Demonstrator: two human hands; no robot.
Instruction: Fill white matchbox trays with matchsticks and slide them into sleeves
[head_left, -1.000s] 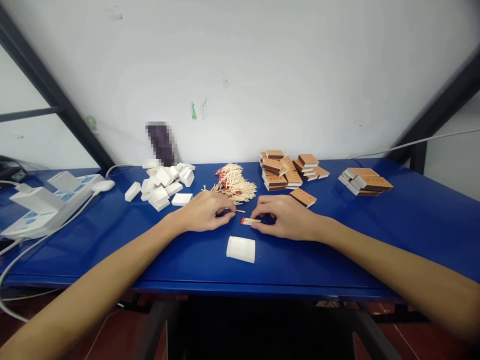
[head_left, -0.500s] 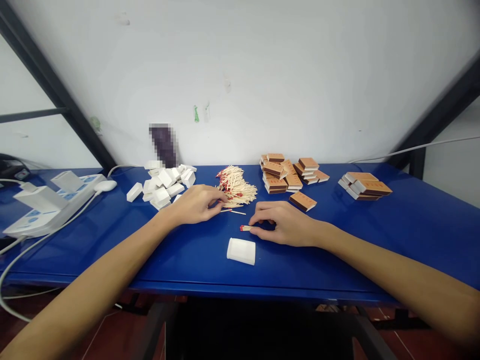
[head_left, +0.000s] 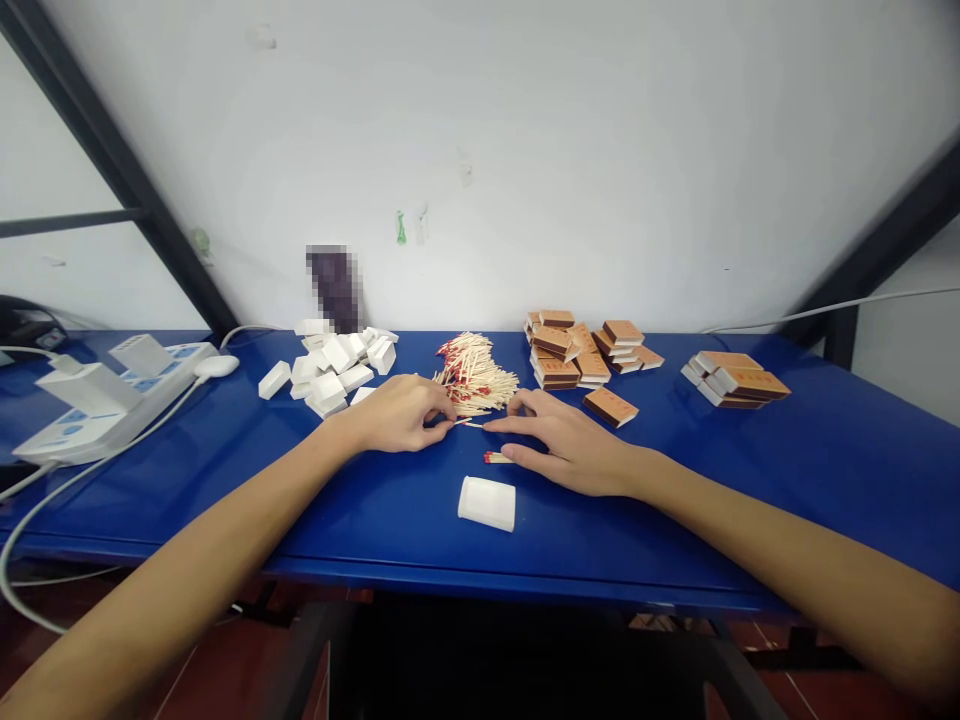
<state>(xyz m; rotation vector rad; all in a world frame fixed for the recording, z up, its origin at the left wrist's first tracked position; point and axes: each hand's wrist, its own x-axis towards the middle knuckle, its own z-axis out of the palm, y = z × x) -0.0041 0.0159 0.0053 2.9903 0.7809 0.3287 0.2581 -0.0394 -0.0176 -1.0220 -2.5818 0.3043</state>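
Right hand (head_left: 566, 440): forefinger has shifted from match bunch (head_left: 497, 458) to loose match (head_left: 475, 426); grip spread, thumb beside bunch.
Left hand (head_left: 405, 415): fingertips pinch single match (head_left: 463, 421).
Match pile (head_left: 476, 378): just beyond both hands.

Pale wall (head_left: 585, 150) at twelve o'clock shows marks. Dark metal posts (head_left: 116, 160) slant at ten and two o'clock. Red tiled floor (head_left: 232, 670) visible at seven o'clock.

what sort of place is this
Probably a small indoor workspace, perhaps for packing by hand: a blue table against a pale wall bears a pile of loose matches, stacked matchboxes and a power strip.
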